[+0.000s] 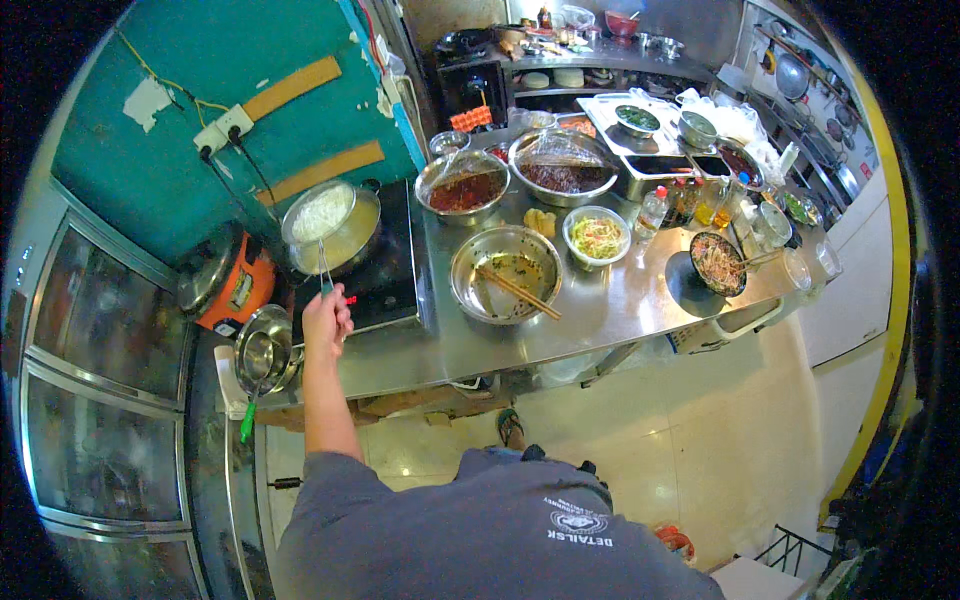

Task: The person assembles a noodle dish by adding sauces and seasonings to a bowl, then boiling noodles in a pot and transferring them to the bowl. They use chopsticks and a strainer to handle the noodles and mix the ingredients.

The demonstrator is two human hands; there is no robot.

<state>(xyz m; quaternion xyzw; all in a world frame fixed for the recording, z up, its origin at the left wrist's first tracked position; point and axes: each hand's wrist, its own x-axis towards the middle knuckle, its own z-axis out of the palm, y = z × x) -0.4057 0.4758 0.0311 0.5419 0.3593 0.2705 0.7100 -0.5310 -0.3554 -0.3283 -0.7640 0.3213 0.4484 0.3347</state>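
My left hand [328, 319] grips the handle of a wire strainer [322, 259] with white noodles [324, 212] in it. The strainer is above a metal pot [373, 238] of cloudy liquid, tilted over its left side; whether they touch I cannot tell. Under the pot lies a black induction cooktop [394, 289] with a lit red display. My right hand is out of view. To the right of the cooktop sits a stainless steel bowl [463, 296] with dark green bits on its inside and a pair of wooden chopsticks [519, 293] resting in it.
An orange rice cooker [251, 281] and stacked steel bowls with a green-handled ladle [247, 424] are at left. Film-covered bowls [469, 214] of red sauce stand behind. Rightward are shredded vegetables [596, 238], several bottles [652, 210] and a black bowl of noodles [718, 262] near the counter edge.
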